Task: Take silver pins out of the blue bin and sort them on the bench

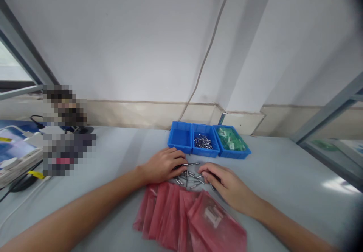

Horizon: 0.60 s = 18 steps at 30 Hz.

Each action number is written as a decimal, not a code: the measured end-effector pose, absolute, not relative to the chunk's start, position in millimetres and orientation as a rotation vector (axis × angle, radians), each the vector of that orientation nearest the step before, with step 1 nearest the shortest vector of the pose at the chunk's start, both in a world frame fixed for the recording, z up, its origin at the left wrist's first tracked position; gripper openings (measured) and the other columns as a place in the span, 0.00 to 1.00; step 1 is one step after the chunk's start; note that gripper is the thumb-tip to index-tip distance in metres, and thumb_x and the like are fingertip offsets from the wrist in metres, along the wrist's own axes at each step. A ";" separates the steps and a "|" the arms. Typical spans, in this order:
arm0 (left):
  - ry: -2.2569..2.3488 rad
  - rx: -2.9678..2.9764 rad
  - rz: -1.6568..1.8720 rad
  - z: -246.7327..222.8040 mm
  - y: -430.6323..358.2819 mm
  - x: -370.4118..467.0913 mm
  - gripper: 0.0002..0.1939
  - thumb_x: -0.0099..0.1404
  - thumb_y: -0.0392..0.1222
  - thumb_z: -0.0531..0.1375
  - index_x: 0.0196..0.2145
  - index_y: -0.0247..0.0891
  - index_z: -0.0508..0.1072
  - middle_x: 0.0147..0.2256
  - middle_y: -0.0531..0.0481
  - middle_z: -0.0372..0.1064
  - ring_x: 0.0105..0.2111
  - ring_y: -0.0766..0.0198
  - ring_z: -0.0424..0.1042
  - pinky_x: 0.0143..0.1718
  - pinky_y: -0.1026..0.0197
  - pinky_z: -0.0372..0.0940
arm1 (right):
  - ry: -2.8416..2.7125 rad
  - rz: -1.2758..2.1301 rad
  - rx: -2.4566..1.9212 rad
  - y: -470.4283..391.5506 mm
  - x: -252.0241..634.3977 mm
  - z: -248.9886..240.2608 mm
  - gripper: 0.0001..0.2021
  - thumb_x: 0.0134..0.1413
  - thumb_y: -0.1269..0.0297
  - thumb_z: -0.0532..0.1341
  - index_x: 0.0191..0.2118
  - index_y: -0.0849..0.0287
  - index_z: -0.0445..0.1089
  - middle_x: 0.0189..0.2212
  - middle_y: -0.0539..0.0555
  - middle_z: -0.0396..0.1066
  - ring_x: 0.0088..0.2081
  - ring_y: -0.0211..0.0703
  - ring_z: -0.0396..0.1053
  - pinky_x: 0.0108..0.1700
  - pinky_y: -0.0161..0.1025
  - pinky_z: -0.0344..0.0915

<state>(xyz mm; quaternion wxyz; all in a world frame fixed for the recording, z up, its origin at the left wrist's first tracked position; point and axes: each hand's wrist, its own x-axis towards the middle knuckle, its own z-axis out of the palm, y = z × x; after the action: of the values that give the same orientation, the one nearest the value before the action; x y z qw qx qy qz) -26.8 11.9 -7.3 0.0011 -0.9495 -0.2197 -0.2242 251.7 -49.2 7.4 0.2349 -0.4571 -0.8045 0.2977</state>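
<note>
Several small metal pins (190, 174) lie loose on the grey table between my hands. My left hand (166, 164) rests at their left side, its fingers curved over some of them; what lies under the fingertips is hidden. At the right of the pins, my right hand (219, 182) pinches a metal pin between thumb and fingers. Red plastic bags (172, 216) lie fanned out just below the pins, and the rightmost one has a whitish piece inside. Behind my hands are a bare blue bin (180, 135), a blue bin of metal pins (202, 142) and a blue bin of green packets (231, 139).
A power strip (21, 163) with white plugs and cables lies on the table (121, 146) at the left, near a blurred-out area. Grey metal frame bars stand at both sides. A cable (208, 49) hangs down the back wall.
</note>
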 end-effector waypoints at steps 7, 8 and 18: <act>-0.687 -2.975 -0.697 -8.0 12.4 -26.7 0.16 0.82 0.48 0.54 0.51 0.37 0.77 0.50 0.43 0.76 0.49 0.57 0.75 0.53 0.54 0.68 | -2.214 0.818 -1.250 -48.6 253.5 6.8 0.12 0.78 0.59 0.52 0.48 0.50 0.73 0.40 0.50 0.78 0.41 0.45 0.74 0.48 0.41 0.68; -0.687 -2.976 -0.701 -7.8 12.3 -26.6 0.16 0.82 0.48 0.54 0.51 0.37 0.77 0.49 0.43 0.76 0.49 0.57 0.75 0.53 0.54 0.68 | -2.216 0.814 -1.247 -48.3 253.8 6.1 0.12 0.78 0.59 0.52 0.48 0.50 0.72 0.39 0.50 0.77 0.40 0.45 0.74 0.47 0.41 0.68; -0.693 -2.979 -0.711 -8.9 12.6 -26.5 0.15 0.81 0.47 0.54 0.51 0.38 0.77 0.49 0.43 0.76 0.48 0.57 0.75 0.53 0.54 0.68 | -2.216 0.799 -1.240 -47.0 253.8 2.7 0.13 0.79 0.57 0.51 0.48 0.50 0.73 0.37 0.51 0.77 0.39 0.46 0.74 0.47 0.42 0.69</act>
<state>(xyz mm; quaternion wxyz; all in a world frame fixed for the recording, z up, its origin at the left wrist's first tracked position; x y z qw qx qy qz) -26.5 12.6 -8.9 0.0009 -0.9487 -0.2208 -0.2264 253.8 -47.0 2.7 0.2377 -0.4524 -0.8086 0.2917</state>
